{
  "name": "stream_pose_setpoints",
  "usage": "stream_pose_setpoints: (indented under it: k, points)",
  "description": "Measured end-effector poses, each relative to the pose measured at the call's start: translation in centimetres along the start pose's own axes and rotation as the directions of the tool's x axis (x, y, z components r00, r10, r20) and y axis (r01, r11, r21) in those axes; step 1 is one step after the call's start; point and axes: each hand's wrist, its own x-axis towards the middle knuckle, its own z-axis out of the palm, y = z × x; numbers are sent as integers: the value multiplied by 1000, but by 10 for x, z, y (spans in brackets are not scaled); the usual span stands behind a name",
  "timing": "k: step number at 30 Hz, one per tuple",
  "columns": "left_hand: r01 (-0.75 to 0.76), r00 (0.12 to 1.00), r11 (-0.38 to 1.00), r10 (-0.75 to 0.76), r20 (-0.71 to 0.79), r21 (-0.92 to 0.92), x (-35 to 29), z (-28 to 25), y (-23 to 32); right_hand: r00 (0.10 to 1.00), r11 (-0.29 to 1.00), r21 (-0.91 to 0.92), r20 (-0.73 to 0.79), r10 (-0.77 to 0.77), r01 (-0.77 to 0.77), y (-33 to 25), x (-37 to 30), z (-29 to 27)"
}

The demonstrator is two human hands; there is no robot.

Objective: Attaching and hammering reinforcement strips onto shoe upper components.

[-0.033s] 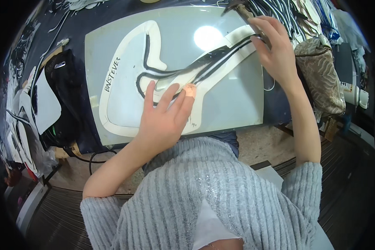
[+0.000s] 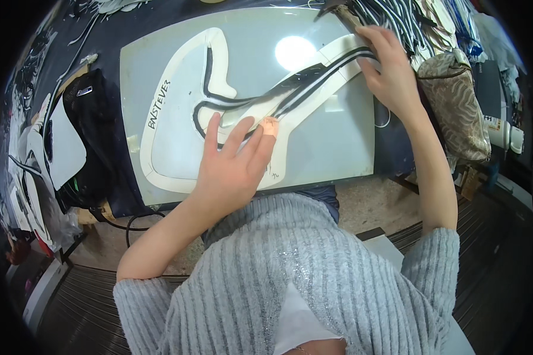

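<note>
A cream cut-out template (image 2: 148,127), with dark lettering on its left side, lies on a pale grey board. Black-and-white striped trim (image 2: 305,94) follows its inner edge, curving at the middle and running up to the right. My left hand (image 2: 234,160) lies flat with fingers spread, its tips pressing on the template and trim near the curve. One fingertip wears an orange-tan tape wrap (image 2: 270,126). At the upper right, my right hand (image 2: 392,71) pinches the trim's far end between thumb and fingers; that end is partly hidden by the hand.
The grey board (image 2: 331,151) covers the middle of the dark table. A hammer (image 2: 343,13) and bundles of cords (image 2: 391,23) lie at the back right. A patterned pouch (image 2: 453,106) sits beside my right forearm. On the left are a black bag (image 2: 95,136) and a white panel (image 2: 67,145).
My right hand has shifted slightly, and the trim's far end now bends more towards the right. My left hand stays nearly still on the template.
</note>
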Motion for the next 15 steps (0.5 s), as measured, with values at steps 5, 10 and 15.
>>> stream_pose_setpoints:
  k: [5, 10, 15]
  points:
    - [-31, 999, 999, 31, -10, -40, 2, 2, -3, 999, 981, -189, -20, 42, -45, 26, 10, 20]
    - [-49, 999, 997, 48, -17, -57, 2, 4, -5, 997, 968, -237, -25, 76, -79, 43, 27, 2]
    - [-7, 1000, 999, 6, -20, -54, -4, 3, -5, 993, 967, 228, 35, 110, -115, -51, 6, -41]
